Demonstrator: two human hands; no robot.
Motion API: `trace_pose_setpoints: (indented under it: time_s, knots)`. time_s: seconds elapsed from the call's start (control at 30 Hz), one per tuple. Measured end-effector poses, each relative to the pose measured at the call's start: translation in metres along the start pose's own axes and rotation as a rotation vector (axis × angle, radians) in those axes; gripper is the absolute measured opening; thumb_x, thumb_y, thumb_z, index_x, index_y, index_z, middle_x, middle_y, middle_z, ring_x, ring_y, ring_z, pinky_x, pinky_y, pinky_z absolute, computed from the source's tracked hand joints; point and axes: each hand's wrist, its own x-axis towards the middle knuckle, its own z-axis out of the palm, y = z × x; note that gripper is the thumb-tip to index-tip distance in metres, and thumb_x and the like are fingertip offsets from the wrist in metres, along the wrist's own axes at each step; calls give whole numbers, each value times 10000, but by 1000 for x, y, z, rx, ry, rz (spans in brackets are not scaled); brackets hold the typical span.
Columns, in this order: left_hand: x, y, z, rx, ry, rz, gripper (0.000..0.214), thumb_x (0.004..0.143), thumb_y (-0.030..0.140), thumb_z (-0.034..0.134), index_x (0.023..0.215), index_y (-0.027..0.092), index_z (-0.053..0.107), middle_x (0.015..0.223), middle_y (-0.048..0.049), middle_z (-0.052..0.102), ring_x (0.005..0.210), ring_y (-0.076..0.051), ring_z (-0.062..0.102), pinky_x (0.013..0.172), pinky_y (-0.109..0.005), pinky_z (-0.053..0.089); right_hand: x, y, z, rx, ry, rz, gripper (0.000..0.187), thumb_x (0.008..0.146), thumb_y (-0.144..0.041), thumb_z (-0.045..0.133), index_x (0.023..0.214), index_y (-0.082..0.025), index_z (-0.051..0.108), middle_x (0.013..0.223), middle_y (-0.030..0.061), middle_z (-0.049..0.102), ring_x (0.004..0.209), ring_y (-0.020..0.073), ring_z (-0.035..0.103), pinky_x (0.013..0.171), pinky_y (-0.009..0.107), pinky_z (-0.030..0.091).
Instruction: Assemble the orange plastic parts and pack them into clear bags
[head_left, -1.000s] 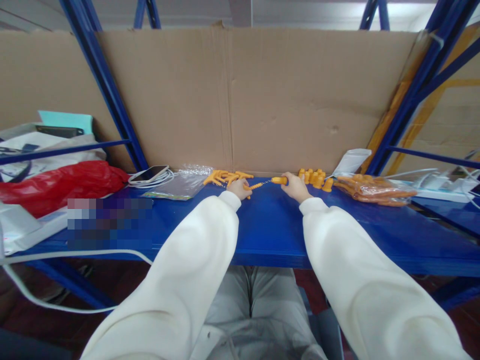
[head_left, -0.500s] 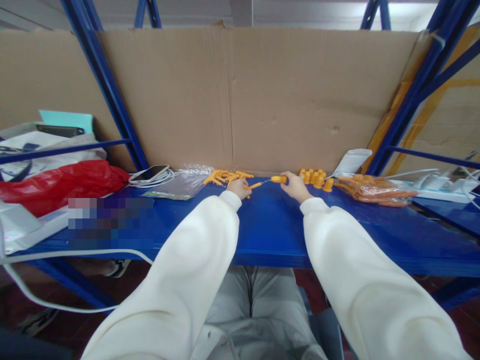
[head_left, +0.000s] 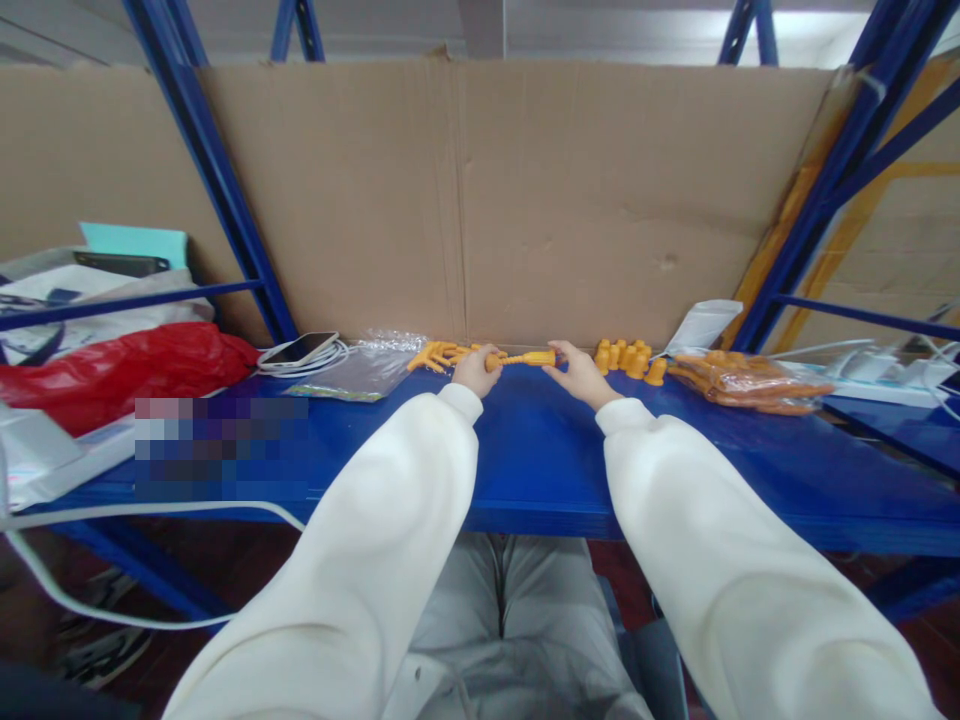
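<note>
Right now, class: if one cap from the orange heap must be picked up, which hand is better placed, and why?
Probably the right. The right hand, gripping one end of the rod, sits just beside the caps; the left hand holds the other end, farther from them.

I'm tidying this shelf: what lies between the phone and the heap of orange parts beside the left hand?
In the head view, a crumpled clear plastic bag lies flat between the phone and the heap of orange parts.
</note>
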Motion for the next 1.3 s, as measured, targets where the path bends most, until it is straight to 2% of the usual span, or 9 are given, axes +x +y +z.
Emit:
trace_pose_setpoints:
  time_s: [0.17, 0.37, 0.53, 0.67, 0.87, 1.03, 1.1, 1.2, 1.3]
  knots:
    - [7, -11, 11, -72, 122, 91, 352, 796, 102, 675, 1130, 208, 715, 1163, -85, 741, 1105, -248, 681, 1030, -385, 510, 1, 5, 0, 176, 17, 8, 470, 815, -249, 676, 1272, -173, 600, 1186, 142, 707, 1047, 260, 695, 979, 467, 539]
    - [10, -18, 13, -74, 129, 121, 363, 811, 102, 652, 1161, 188, 695, 1110, -103, 724, 1059, -249, 675, 1013, -410, 513, 5, 5, -1, 346, 26, 39, 393, 773, -216, 735, 1152, -183, 638, 1129, 118, 715, 1032, 234, 693, 988, 450, 533]
    - [10, -17, 7, -82, 138, 146, 328, 816, 105, 646, 1125, 198, 701, 1035, -84, 704, 986, -238, 668, 986, -410, 518, 3, -8, -10, 518, -4, 188, 274, 811, -379, 761, 954, -166, 664, 859, 70, 738, 718, 174, 694, 783, 360, 599]
    - [10, -16, 7, -93, 145, 193, 290, 811, 107, 648, 1077, 209, 699, 994, -66, 690, 981, -232, 657, 992, -404, 511, 0, -20, -16, 566, -10, 315, 288, 863, -440, 723, 820, -162, 659, 681, 29, 698, 538, 114, 627, 625, 247, 567]
    - [9, -14, 10, -86, 121, 218, 241, 818, 121, 641, 1033, 220, 690, 967, -54, 666, 999, -236, 655, 989, -403, 513, -3, -31, -21, 651, -4, 531, 218, 934, -365, 661, 1025, -167, 673, 690, 4, 698, 466, 67, 594, 499, 165, 519]
    - [9, -15, 10, -83, 122, 186, 242, 811, 117, 648, 1030, 213, 686, 976, -56, 678, 1004, -234, 660, 1005, -399, 505, -8, -38, -29, 762, -82, 525, 367, 870, -230, 734, 1220, -232, 623, 721, -38, 704, 511, 69, 627, 537, 175, 572]
    - [9, -14, 10, -81, 128, 179, 247, 808, 114, 646, 1030, 215, 686, 976, -54, 685, 1002, -232, 664, 1009, -399, 505, -9, -40, -30, 786, -86, 519, 333, 855, -204, 747, 1168, -226, 637, 693, -49, 693, 514, 69, 628, 542, 174, 571]
    - [8, -14, 9, -79, 131, 179, 248, 808, 116, 642, 1031, 212, 690, 976, -57, 692, 1003, -232, 666, 1012, -395, 503, -9, -42, -30, 761, -91, 545, 128, 890, -265, 723, 958, -180, 655, 604, -35, 665, 488, 74, 611, 514, 160, 532]
    - [8, -13, 9, -85, 130, 192, 252, 807, 119, 640, 1031, 221, 694, 989, -54, 696, 1001, -229, 667, 1008, -392, 505, -8, -43, -29, 704, -119, 577, 330, 937, -420, 650, 728, -171, 591, 509, -9, 625, 443, 73, 579, 483, 144, 482]
